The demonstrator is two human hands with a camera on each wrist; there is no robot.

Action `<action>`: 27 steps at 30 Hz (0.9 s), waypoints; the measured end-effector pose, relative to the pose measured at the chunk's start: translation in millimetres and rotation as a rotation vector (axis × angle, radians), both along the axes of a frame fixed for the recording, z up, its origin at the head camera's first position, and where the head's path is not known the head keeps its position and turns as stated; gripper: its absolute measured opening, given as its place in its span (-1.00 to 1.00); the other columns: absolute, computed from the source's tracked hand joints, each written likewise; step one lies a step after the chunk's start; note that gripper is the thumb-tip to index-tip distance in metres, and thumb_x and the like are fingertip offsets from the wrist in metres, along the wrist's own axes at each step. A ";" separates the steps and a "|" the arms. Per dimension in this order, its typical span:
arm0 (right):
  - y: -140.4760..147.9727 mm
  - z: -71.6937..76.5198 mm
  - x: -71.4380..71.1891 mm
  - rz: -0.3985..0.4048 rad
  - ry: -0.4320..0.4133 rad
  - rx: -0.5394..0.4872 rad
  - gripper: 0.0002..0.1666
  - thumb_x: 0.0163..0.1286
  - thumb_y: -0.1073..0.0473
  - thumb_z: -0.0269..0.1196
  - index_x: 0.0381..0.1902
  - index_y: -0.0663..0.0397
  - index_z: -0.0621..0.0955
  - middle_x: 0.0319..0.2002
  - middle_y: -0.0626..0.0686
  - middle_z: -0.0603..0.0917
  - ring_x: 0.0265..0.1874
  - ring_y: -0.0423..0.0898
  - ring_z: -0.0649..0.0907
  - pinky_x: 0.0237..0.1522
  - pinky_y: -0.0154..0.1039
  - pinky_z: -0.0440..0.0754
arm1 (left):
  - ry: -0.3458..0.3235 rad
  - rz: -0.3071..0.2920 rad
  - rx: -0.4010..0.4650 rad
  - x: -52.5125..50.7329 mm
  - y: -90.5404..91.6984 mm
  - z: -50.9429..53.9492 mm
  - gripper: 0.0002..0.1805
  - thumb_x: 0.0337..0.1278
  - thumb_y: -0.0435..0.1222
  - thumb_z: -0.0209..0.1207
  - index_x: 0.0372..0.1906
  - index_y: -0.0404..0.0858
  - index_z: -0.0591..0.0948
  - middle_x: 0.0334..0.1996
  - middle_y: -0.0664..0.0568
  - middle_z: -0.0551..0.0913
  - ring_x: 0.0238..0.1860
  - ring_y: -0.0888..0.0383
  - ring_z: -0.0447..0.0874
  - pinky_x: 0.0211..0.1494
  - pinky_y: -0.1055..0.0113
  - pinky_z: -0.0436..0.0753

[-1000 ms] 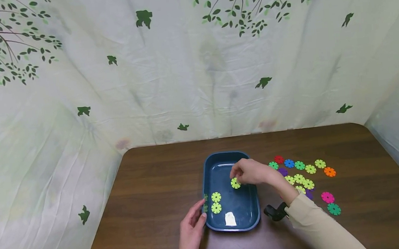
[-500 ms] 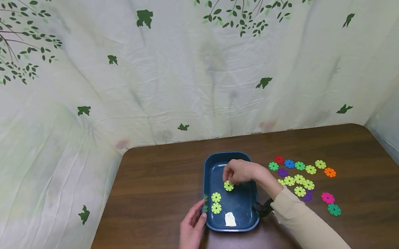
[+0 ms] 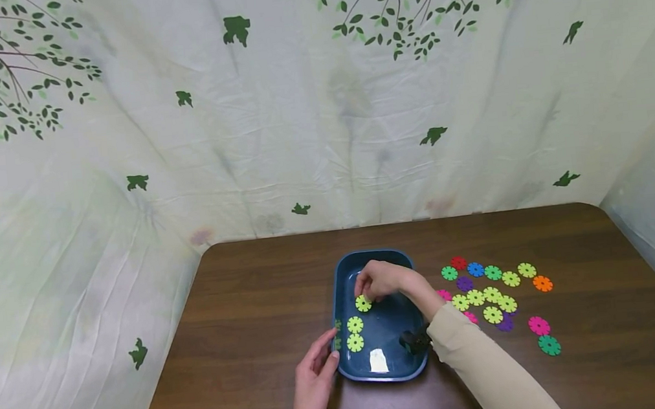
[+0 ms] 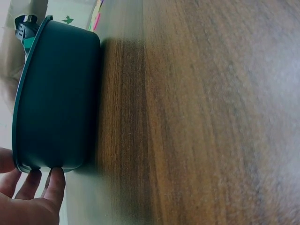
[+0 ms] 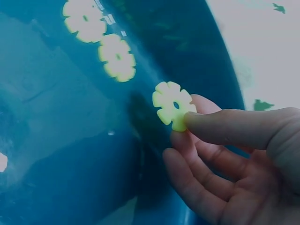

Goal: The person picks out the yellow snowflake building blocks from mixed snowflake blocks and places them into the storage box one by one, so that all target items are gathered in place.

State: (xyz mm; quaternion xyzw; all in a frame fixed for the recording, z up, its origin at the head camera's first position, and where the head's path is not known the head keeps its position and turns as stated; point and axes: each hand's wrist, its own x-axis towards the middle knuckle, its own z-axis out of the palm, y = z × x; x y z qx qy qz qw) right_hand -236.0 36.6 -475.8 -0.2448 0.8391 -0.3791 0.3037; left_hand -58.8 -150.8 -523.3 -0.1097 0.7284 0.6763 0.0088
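My right hand pinches a yellow-green snowflake building disc between thumb and fingers, tilted above the floor of the blue tray. Two more yellow-green discs lie in the tray, one behind the other near its left wall. In the right wrist view this pair of discs is up and left of the held one. My left hand touches the tray's left side. Its fingertips meet the outer wall in the left wrist view, with the fingers fairly straight.
Right of the tray, loose snowflake discs in several colours lie spread on the brown wooden table. A pink disc and a teal disc are farther right. A printed cloth hangs behind the table.
My right hand has moved left across the tray with the pinched disc, coming behind the two lying discs. More of the loose discs at the right are now uncovered. The left hand has stayed still.
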 end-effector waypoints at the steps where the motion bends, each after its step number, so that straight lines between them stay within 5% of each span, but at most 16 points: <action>1: -1.2 -1.5 -0.2 -0.002 0.001 0.002 -0.84 0.28 0.46 0.25 -0.27 0.18 0.71 -0.40 0.02 0.65 -0.46 -0.11 0.58 -0.34 -0.26 0.65 | 0.002 0.000 -0.004 0.1 -0.1 -0.4 -0.57 0.29 -0.47 0.12 0.23 -0.21 0.58 0.25 -0.06 0.52 0.29 -0.04 0.44 0.27 0.25 0.45; 11: -13.5 -14.2 0.6 -0.067 0.004 0.009 -0.89 0.27 0.43 0.30 -0.30 0.17 0.70 -0.39 0.05 0.66 -0.42 -0.03 0.61 -0.32 -0.23 0.68 | -0.009 -0.002 -0.014 0.1 1.2 2.1 -0.58 0.31 -0.44 0.12 0.24 -0.17 0.58 0.27 -0.07 0.50 0.30 -0.05 0.43 0.30 0.15 0.45; 27: -17.5 -21.9 3.0 -0.101 0.062 0.013 -0.92 0.25 0.40 0.33 -0.33 0.15 0.71 -0.46 -0.01 0.64 -0.51 -0.14 0.58 -0.39 -0.30 0.63 | 0.015 -0.001 0.000 0.2 0.2 -1.6 -0.57 0.28 -0.49 0.12 0.24 -0.24 0.57 0.26 -0.08 0.52 0.29 -0.03 0.44 0.25 0.33 0.45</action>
